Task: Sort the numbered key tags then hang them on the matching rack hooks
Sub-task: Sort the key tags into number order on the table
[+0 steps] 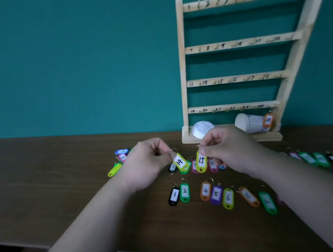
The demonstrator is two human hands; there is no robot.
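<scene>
Head view, items as you hold and see them. Your left hand [146, 162]: thumb and forefinger pinch the ring end of tag 14 [180, 162], a yellow tag tilted with its foot toward five o'clock; the other fingers are curled in. Your right hand [229, 150]: fingertips pinch the ring of tag 15 [201, 161], also yellow, hanging nearly upright just at three o'clock of tag 14, the two close but apart. Both tags are held above the table [64, 176], over a further line of tags that your hands partly hide. At six o'clock of the held tags lies the near row, flat on the wood: black tag 1 [174, 196], green tag 2 [184, 192], a gap, orange tag 4 [206, 191], purple tag 5 [216, 194], yellow tag 6 [228, 198], then an orange tag [248, 196] and a green tag [268, 202], numbers too blurred to read. At nine o'clock of your left hand sits a loose cluster [121, 156] of blue, pink and yellow tags. At three o'clock, past your right wrist, runs a far row [320, 159], blurred. At one o'clock stands the rack [184, 63], wooden, four rails numbered 1 to 24, against the teal wall [74, 63]; on its base lie a white lid [202, 129] and a white jar [249, 125] on its side, with an orange tag at the jar's right end.
</scene>
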